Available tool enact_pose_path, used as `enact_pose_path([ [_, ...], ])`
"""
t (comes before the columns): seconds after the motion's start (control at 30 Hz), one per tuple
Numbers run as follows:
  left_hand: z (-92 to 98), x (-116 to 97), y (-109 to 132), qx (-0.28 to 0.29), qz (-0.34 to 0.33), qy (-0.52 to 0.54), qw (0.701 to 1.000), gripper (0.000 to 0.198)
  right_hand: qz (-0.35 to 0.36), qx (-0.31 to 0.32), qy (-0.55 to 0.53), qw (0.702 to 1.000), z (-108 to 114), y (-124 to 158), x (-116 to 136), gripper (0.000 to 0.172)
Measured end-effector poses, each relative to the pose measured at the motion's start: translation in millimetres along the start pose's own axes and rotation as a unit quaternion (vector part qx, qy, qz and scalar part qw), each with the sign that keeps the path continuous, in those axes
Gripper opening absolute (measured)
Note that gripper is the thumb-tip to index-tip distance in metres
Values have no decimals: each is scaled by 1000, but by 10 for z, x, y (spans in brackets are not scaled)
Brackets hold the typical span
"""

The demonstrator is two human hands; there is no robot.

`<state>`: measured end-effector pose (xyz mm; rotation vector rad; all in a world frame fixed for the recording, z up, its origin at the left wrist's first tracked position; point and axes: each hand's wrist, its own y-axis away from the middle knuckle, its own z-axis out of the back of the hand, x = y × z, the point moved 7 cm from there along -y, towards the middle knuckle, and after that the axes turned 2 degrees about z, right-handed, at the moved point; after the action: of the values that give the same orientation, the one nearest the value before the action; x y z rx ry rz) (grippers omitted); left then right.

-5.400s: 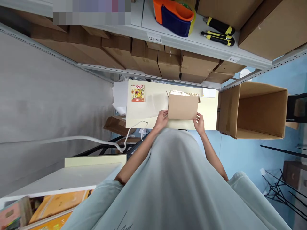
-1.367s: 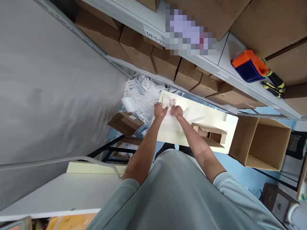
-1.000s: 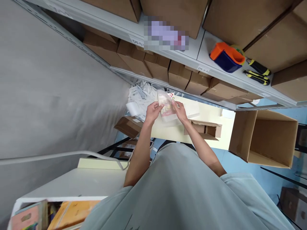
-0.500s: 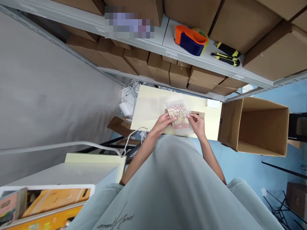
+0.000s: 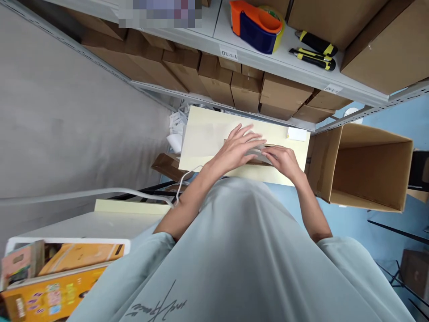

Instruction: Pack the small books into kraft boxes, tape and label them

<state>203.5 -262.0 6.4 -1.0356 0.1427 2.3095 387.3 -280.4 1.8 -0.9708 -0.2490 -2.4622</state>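
Observation:
My left hand (image 5: pixel 238 146) hovers over a pale yellow board (image 5: pixel 201 129) with its fingers stretched out and spread, slightly blurred. Beneath and beside it lies a brown cardboard piece or shallow box (image 5: pixel 258 162), mostly covered by my hands. A translucent plastic bag (image 5: pixel 256 153) shows between the two hands, over the cardboard. My right hand (image 5: pixel 284 160) has thumb and fingers pinched together at the bag's right edge. The printed front of the bag cannot be seen from here.
A large open carton (image 5: pixel 368 174) stands to the right. The shelf (image 5: pixel 201 38) ahead holds a tape dispenser (image 5: pixel 258 29), utility knives (image 5: pixel 315 51) and cardboard boxes (image 5: pixel 248 91). A small white box (image 5: pixel 296 133) lies on the board. A white cable (image 5: pixel 83 193) crosses at left.
The printed bag, earlier held up flat between both hands, is now lower over the cardboard. My left hand has let go and spread its fingers; the view has shifted slightly downward.

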Motion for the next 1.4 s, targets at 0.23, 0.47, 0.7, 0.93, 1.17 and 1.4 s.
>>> enact_pose_path([
  [0.23,-101,284,36,-14,44,0,999,25,-72,55,91,992,-42,-116,-177,42],
  [0.47,-780,828,225,84,154,-46,983,29,-158,226,221,935,-729,-67,-594,36],
  [0.7,-1352,1253,206,223,249,-107,936,34,-204,317,191,906,-1269,-240,-994,32],
  [0.93,-1457,1356,3,208,252,-104,939,41,-253,310,206,893,-1453,-475,-1101,35],
  [1.17,-796,1233,533,14,223,-28,974,41,-227,156,184,943,-840,-26,-992,34],
  [1.4,-616,1470,1041,-47,377,-24,925,53,-440,-64,66,893,-515,822,-1372,58],
])
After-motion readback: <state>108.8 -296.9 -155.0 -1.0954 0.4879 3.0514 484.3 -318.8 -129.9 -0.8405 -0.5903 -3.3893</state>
